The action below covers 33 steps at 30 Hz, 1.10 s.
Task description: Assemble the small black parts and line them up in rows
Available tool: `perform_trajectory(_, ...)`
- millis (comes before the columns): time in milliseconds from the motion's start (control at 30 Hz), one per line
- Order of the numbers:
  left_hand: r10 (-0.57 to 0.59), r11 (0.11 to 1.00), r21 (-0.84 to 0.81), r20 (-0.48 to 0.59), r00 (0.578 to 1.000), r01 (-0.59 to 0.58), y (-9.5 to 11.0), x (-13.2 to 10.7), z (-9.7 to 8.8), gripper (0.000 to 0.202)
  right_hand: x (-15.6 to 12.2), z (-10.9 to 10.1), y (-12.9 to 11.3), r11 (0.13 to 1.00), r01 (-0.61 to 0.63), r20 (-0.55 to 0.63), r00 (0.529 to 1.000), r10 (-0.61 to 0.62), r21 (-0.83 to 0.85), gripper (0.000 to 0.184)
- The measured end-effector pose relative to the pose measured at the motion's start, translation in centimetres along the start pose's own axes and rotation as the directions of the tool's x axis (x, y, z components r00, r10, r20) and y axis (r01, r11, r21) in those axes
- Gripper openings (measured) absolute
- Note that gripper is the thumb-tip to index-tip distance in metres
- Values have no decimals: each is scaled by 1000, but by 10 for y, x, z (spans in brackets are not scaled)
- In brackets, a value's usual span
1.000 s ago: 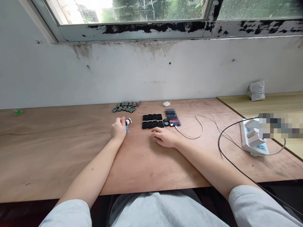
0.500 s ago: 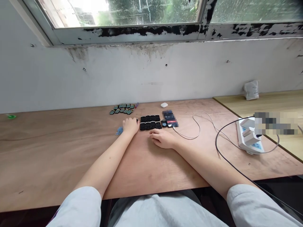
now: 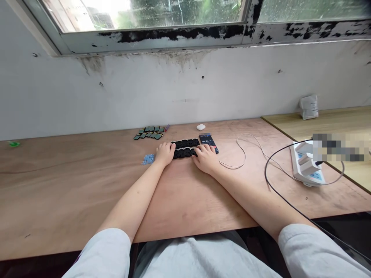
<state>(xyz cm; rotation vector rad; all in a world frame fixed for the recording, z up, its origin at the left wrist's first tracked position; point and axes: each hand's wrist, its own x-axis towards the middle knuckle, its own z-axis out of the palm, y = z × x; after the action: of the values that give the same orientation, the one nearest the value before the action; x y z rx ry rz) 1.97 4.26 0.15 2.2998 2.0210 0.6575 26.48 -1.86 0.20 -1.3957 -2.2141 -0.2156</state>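
Observation:
Two rows of black plastic parts (image 3: pixel 185 153) lie side by side on the wooden table. My left hand (image 3: pixel 164 154) rests at their left end, fingers stretched forward and touching the outermost parts. At the right end lies my right hand (image 3: pixel 206 159), its fingers spread and reaching over the nearest parts and the lower edge of a phone (image 3: pixel 206 139). The phone's lit screen shows a timer. Just left of my left hand is a little heap of small light-blue pieces (image 3: pixel 148 158). What lies under my right fingers is hidden.
Several green-faced square modules (image 3: pixel 149 133) and a purple pen-like item (image 3: pixel 167 127) lie farther back. A white case (image 3: pixel 201 127) sits near the wall. On the right are a white cable (image 3: pixel 244 150), a black cable (image 3: pixel 266 175) and a power strip (image 3: pixel 310 170) with plugs.
My right hand has moved right and forward onto the right end of the rows. My left hand has shifted slightly right, and the rows sit closer together. The small square item by the phone is now covered.

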Motion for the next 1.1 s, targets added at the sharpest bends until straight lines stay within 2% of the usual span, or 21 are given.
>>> perform_trajectory(200, 11, 997, -72, 3, 1000, -10, -3, 1, 0, 46, -2, 7, 5, 998, -45, 63, 997, 49, -53, 33)
perform_trajectory(333, 28, 995, -100, 19, 999, -26, -2, 2, -1, 44, -4, 5, 1, 996, 4, 39, 999, -1, -91, 31)
perform_trajectory(467, 47, 990, -137, 15, 999, -45, 0, -1, -3, 43, -6, -5, -10, 988, 46, 39, 998, -41, -145, 30)
perform_trajectory(533, 58, 989, -135, -17, 998, -60, 0, -6, -5, 43, -8, -12, -18, 985, 57, 64, 997, -48, -162, 31)
perform_trajectory(633, 91, 990, -99, -133, 987, -104, 3, -23, -9, 42, -12, -21, -31, 989, 63, 110, 993, -49, -135, 34)
perform_trajectory(733, 219, 968, -85, -164, 962, -235, 9, -53, -16, 36, -15, -23, -41, 989, 131, 132, 984, -123, -62, 32)
perform_trajectory(800, 377, 915, -123, -75, 923, -383, 13, -75, -21, 29, -17, -21, -44, 979, 202, 135, 970, -202, 19, 29)
perform_trajectory(867, 470, 873, -158, 24, 882, -461, 19, -94, -25, 28, -17, -15, -44, 952, 271, 135, 947, -290, 144, 23)
perform_trajectory(967, 482, 871, -157, 90, 872, -465, 26, -107, -31, 24, -16, -7, -41, 875, 301, 101, 927, -362, 378, 19)
perform_trajectory(1033, 461, 884, -141, 98, 882, -446, 29, -107, -34, 22, -16, -6, -39, 809, 274, 62, 933, -355, 520, 21)
perform_trajectory(1100, 440, 895, -121, 97, 893, -428, 30, -104, -35, 25, -15, -14, -40, 735, 234, 13, 949, -314, 636, 19)
